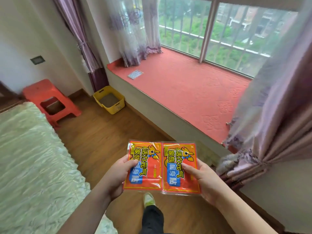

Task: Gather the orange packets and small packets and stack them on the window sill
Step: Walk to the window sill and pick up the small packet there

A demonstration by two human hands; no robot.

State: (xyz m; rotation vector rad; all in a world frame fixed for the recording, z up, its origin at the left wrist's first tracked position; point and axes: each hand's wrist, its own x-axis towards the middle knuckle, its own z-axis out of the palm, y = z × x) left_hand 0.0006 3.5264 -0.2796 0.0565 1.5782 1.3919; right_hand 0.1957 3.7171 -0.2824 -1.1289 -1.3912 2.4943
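Two orange packets with yellow borders and blue labels are held side by side above the wooden floor. My left hand (120,173) grips the left orange packet (148,159) at its left edge. My right hand (200,176) grips the right orange packet (179,156) at its right edge, thumb on top. Ahead lies the window sill (194,92), covered in a red quilted mat. One small clear packet (135,74) lies flat on the sill's far left part, well apart from both hands.
A yellow bin (109,99) stands on the floor against the sill's left end, an orange plastic stool (50,100) beside it. The bed (30,162) fills the left. Purple curtains (270,125) hang at the sill's right end and left corner. My shoe (148,199) is below the packets.
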